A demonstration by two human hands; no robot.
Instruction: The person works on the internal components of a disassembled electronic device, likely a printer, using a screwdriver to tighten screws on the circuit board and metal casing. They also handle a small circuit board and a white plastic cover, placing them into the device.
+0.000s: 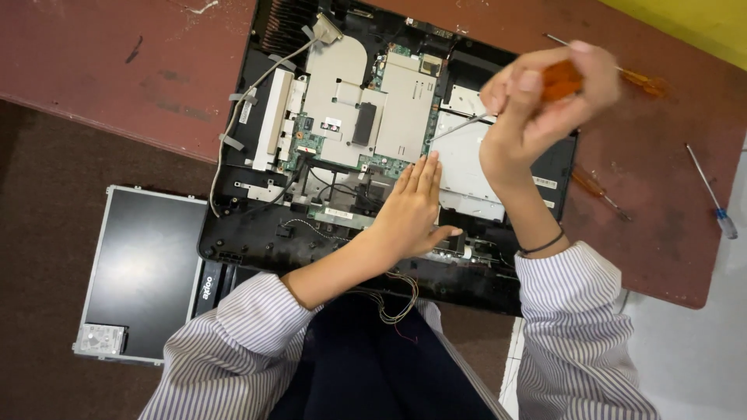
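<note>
Screen panel (144, 272): a flat, dark rectangle in a thin silver frame, lying face up on the brown floor below the near left edge of the table (117, 70), its right side tucked under the opened black casing (257, 241). White labels: a narrow strip (339, 212) on the board near the casing's middle, and a small pale sticker (546, 183) by the casing's right edge. No packages or signs.
</note>
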